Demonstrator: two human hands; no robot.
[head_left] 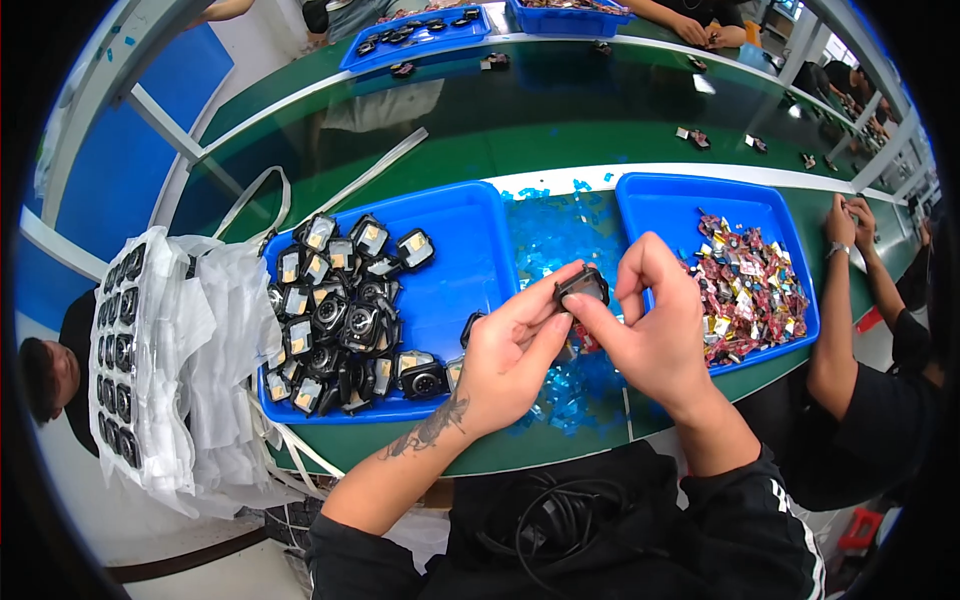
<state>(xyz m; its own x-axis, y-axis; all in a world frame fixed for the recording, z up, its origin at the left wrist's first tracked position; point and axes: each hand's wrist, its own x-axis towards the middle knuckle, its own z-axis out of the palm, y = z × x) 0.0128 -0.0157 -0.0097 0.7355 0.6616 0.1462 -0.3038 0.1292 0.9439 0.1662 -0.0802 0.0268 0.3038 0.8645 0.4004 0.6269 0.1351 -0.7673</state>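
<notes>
Above the gap between two trays, my left hand (512, 352) grips a small black watch case (590, 287) by its edge. My right hand (655, 325) is closed, its thumb pressed on the near side of that case and its index finger curled; whether a small piece sits between its fingers cannot be seen. To the left, a blue tray (455, 235) carries a heap of black watch cases (340, 310). One more case lies partly behind my left hand. The blue tray (655, 186) to the right holds a pile of small red, yellow and white parts (750, 290).
Blue film scraps (565, 235) litter the green table between the trays. Stacked white packing trays (150, 345) with watch cases stand at the left edge. Beyond a white rail, a green conveyor belt (500, 110) carries scattered parts. Co-workers' hands (850, 220) are at the right.
</notes>
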